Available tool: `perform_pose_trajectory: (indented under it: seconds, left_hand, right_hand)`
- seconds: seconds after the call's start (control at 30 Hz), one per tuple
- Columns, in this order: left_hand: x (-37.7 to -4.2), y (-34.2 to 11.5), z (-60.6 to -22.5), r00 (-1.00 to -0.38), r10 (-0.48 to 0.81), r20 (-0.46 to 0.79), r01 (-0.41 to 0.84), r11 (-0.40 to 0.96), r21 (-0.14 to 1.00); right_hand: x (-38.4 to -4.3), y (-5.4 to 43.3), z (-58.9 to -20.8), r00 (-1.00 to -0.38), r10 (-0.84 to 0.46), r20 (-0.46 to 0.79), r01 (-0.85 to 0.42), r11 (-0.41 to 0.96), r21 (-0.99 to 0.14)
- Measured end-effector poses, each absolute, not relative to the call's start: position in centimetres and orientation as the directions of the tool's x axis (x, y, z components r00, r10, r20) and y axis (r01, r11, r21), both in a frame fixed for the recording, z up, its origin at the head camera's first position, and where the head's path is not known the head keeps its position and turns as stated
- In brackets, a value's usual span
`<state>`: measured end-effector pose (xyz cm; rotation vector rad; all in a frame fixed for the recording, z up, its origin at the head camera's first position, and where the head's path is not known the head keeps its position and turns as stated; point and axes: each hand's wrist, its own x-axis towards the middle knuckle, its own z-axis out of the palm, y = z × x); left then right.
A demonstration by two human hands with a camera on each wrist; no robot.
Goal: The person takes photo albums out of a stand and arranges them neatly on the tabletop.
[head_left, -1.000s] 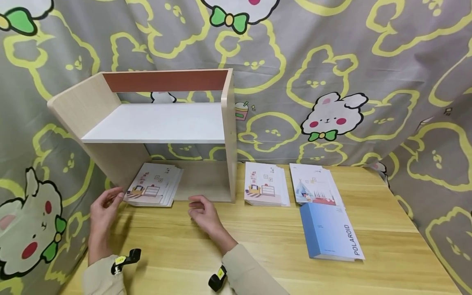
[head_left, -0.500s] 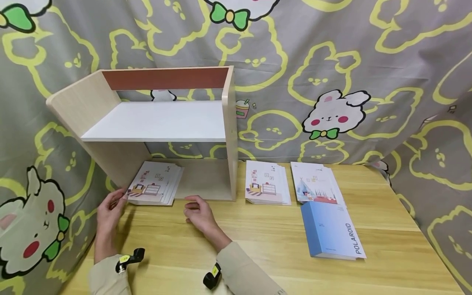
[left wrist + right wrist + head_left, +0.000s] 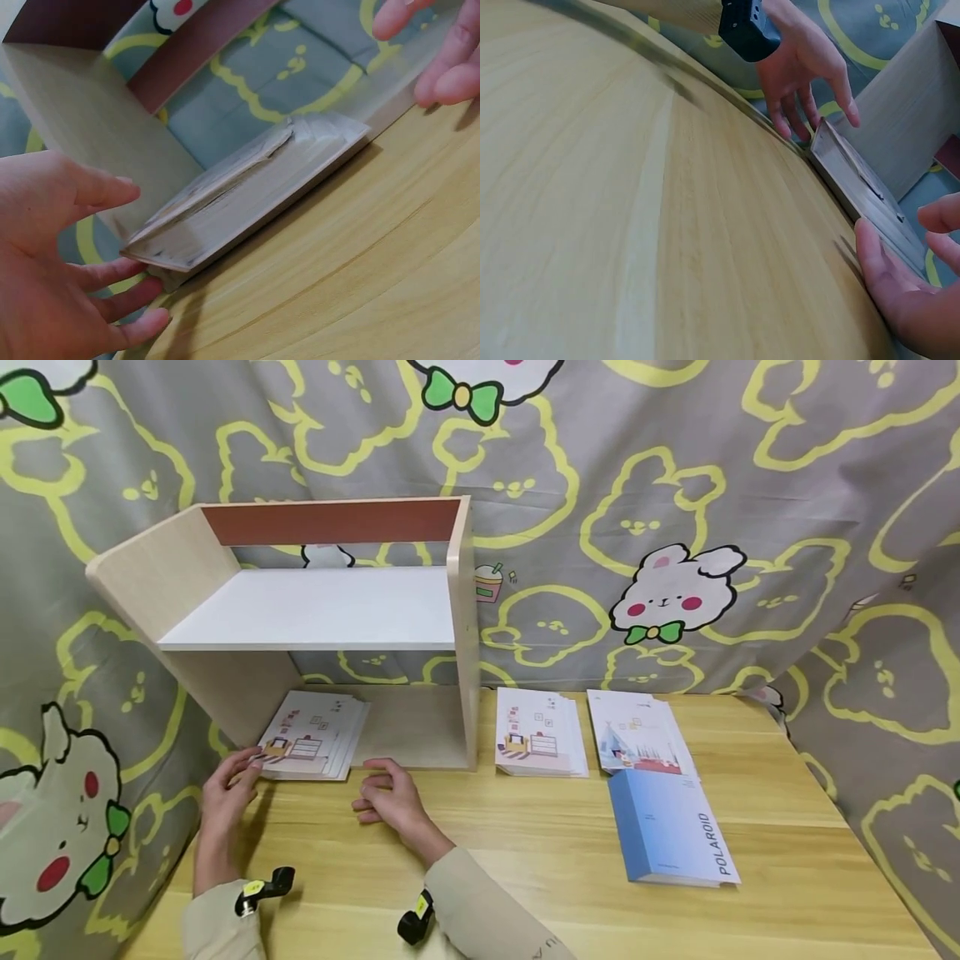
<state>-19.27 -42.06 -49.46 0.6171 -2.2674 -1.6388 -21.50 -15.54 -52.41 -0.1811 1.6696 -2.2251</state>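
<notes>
A thick white book (image 3: 311,735) with a drawn-room cover lies flat at the left of the lower compartment of a small wooden bookshelf (image 3: 461,627), its near edge jutting over the front. My left hand (image 3: 227,789) is at the book's near left corner. In the left wrist view the left hand's fingers (image 3: 120,289) are spread, the fingertips at that corner; thumb and fingers do not close round it. My right hand (image 3: 393,797) hovers near the shelf's front, right of the book, fingers relaxed and holding nothing. The right wrist view shows the book (image 3: 866,184) between both hands.
Right of the shelf lies a similar white book (image 3: 538,735). Beside it is a white book with a tent picture (image 3: 637,735), partly overlapped by a blue POLAROID book (image 3: 671,831). A patterned curtain (image 3: 555,543) hangs behind the wooden table (image 3: 540,868).
My left hand has moved slightly right, up to the book's corner. The right hand has drifted left, closer to the book. The books stay where they were.
</notes>
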Motion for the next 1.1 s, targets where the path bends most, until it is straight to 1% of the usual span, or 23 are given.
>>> perform_pose_trajectory:
  seconds: [0.13,0.3,0.47,0.67,0.87,1.1]
  left_hand:
    - [-19.2,-42.1,-49.6,-0.882,-0.469,-0.029,-0.194,0.306,0.932]
    - [-19.3,-41.9,-49.7,-0.877,-0.479,-0.044,-0.193,0.267,0.944]
    - [-19.6,-41.8,-49.8,-0.883,-0.467,-0.045,-0.163,0.216,0.963]
    - [-20.0,-41.5,-50.1,-0.894,-0.447,-0.027,-0.14,0.221,0.965]
    - [-20.3,-41.6,-50.1,-0.887,-0.459,-0.039,-0.141,0.19,0.972]
    - [-20.4,-41.8,-50.9,-0.9,-0.436,-0.015,-0.126,0.227,0.966]
  right_hand:
    - [-21.5,-16.2,-52.6,-0.921,-0.373,-0.115,0.224,-0.265,-0.938]
    - [-21.6,-16.6,-52.8,-0.916,-0.381,-0.129,0.248,-0.283,-0.926]
    - [-21.7,-17.0,-52.8,-0.913,-0.385,-0.138,0.261,-0.289,-0.921]
    - [-21.9,-17.5,-52.8,-0.909,-0.391,-0.144,0.272,-0.296,-0.915]
    - [-22.4,-18.1,-52.5,-0.903,-0.405,-0.147,0.281,-0.296,-0.913]
    - [-22.4,-18.7,-52.6,-0.91,-0.381,-0.164,0.283,-0.283,-0.916]
